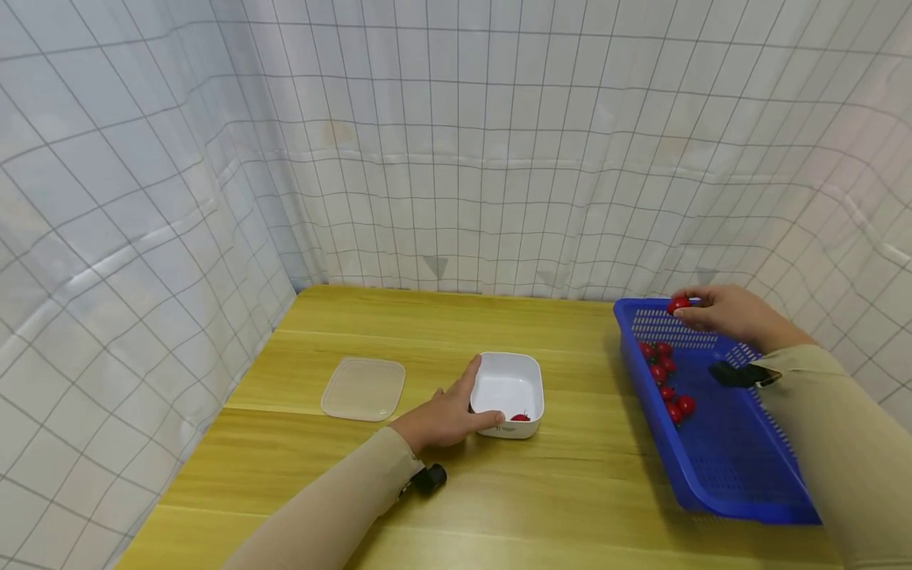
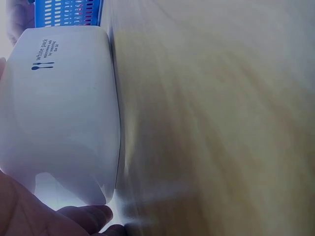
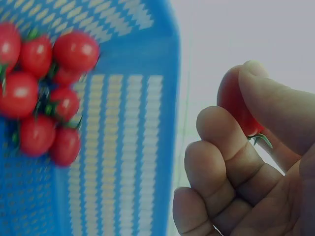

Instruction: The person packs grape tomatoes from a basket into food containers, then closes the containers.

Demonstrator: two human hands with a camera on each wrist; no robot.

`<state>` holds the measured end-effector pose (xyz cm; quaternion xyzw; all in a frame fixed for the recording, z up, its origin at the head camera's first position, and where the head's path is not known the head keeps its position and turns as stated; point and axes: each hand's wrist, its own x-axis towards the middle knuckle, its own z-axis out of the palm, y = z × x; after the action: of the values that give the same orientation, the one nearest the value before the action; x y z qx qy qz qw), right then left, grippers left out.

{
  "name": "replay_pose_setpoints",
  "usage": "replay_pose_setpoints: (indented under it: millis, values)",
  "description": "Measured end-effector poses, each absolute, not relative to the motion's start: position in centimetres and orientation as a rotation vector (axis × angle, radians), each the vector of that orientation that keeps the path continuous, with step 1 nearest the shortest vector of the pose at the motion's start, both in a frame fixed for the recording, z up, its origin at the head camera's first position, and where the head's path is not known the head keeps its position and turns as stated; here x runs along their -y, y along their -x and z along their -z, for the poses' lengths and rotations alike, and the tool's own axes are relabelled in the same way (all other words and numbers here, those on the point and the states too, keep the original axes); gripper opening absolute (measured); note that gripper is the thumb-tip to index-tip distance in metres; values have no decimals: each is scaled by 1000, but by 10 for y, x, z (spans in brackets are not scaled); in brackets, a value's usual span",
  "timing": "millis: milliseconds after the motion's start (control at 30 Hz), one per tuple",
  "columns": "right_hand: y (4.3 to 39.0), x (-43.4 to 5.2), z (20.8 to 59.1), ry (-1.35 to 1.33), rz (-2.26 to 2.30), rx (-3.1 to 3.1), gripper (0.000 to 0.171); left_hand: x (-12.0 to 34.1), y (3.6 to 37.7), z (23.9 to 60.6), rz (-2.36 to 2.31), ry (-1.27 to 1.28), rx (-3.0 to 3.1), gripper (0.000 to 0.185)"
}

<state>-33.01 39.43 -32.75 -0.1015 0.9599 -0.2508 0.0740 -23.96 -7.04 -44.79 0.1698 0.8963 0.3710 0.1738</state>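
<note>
My left hand (image 1: pixel 445 416) rests against the near-left corner of a white square container (image 1: pixel 507 384), its index finger and thumb stretched along two sides. Inside, a small red cherry tomato (image 1: pixel 521 417) lies by the near wall. Printed lettering shows on the container's side (image 2: pixel 47 98) in the left wrist view. Over the far end of a blue plastic basket (image 1: pixel 644 439), my right hand (image 1: pixel 734 313) pinches a cherry tomato (image 3: pixel 238 101) between thumb and fingers, its green stem pointing down. Several more cherry tomatoes (image 3: pixel 37 135) lie in the basket along its left side.
A translucent square lid (image 1: pixel 363 388) lies flat on the yellow wooden table (image 1: pixel 427 324), left of the container. White curtains with a dark grid (image 1: pixel 463 158) hang behind the table and at both sides. Each wrist wears a small black camera (image 1: pixel 430 479).
</note>
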Motion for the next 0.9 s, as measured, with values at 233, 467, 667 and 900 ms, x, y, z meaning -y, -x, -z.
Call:
replay_pose_setpoints:
  millis: [233,467,667,900]
  values:
    - [326,-353,312,429,719,-2891,53,71,240,448,-1052,-480,-2539,107]
    - [324,-309,307,511,745,-2842,52,72,239,448,-1057,-479,-2533,107]
    - [320,-275,307,555,778,-2817,47,71,240,448,-1044,-477,-2546,106]
    - [315,-241,311,597,801,-2775,45,70,239,447,-1057,-480,-2538,106]
